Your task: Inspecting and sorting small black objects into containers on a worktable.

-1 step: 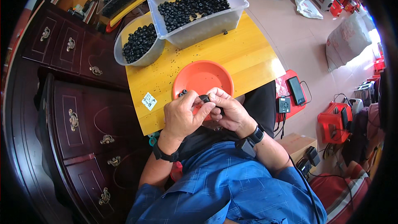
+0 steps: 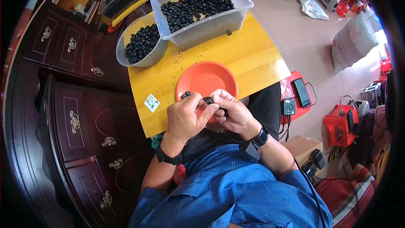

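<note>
Both my hands meet at near rim of orange bowl (image 2: 206,78): L hand (image 2: 184,120) & R hand (image 2: 234,114) pinch 1 small black piece (image 2: 208,100) btwn fingertips. 2 black beads (image 2: 186,95) sit on bowl's left rim.

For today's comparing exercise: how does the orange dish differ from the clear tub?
The orange dish is round, shallow and opaque; the clear tub is rectangular, deep and see-through. The dish holds only a few black beads; the tub holds a heap. Both sit on the yellow table.
</note>
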### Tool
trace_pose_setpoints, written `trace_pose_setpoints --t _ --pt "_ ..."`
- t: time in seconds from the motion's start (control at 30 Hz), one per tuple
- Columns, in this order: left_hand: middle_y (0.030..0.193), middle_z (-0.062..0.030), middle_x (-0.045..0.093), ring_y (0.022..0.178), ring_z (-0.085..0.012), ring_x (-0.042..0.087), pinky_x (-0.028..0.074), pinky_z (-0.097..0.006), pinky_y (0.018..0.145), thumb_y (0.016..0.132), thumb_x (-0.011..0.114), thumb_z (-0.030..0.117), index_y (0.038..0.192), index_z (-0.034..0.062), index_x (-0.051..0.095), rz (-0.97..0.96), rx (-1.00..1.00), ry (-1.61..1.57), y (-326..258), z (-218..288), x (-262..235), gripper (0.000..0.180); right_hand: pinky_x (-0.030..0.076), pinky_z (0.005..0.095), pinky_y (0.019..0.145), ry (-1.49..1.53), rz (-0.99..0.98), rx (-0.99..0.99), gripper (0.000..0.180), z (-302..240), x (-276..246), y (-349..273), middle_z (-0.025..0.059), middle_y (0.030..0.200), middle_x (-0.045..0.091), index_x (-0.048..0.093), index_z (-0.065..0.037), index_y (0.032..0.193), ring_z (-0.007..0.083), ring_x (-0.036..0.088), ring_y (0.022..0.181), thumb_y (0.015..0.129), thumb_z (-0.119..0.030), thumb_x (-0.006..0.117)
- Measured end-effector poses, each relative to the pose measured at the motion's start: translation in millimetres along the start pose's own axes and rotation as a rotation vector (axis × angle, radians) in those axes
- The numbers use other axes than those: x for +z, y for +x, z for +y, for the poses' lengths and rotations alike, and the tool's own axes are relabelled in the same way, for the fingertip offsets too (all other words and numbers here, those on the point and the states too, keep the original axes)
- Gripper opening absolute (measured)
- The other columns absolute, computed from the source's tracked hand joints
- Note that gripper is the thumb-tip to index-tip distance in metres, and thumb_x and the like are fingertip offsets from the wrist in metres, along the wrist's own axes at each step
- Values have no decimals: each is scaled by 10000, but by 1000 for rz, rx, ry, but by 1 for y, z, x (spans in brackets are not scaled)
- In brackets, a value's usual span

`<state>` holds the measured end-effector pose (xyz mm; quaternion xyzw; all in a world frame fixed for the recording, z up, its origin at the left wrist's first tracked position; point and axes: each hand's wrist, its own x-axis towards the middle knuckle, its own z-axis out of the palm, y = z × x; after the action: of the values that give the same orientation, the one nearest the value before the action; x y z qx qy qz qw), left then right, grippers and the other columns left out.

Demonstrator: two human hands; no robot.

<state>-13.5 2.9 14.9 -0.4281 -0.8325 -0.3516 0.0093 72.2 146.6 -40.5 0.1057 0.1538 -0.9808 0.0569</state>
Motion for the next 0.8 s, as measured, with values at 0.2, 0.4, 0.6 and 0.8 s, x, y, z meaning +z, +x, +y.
trace_pose_setpoints --t 0.2,0.4,0.6,0.8 --pt "662 -89 644 587 -292 657 489 -388 494 875 720 394 747 67 553 5 22 43 -2 -3 3 389 404 164 502 7 12 -44 49 4 0 1 -21 806 592 610 -95 972 26 489 596 992 -137 595" --pt "666 -98 645 583 -293 656 490 -378 493 872 729 372 738 72 557 -6 29 77 -8 -9 8 370 415 160 516 -4 105 -56 47 7 5 0 -22 798 590 610 -96 974 30 478 586 993 -133 589" --pt "662 -78 631 537 -217 619 488 -332 512 843 769 190 885 47 640 97 -92 -182 -3 1 0 197 401 167 488 -5 80 -10 73 6 7 2 -32 749 550 594 -119 991 28 462 571 1006 -189 581" --pt "623 -41 565 504 -149 535 453 -308 505 822 753 99 985 59 669 -16 -101 -300 -3 -1 -3 188 421 211 491 -10 52 86 90 6 6 2 -34 684 508 584 -152 1011 48 449 552 1007 -242 580"
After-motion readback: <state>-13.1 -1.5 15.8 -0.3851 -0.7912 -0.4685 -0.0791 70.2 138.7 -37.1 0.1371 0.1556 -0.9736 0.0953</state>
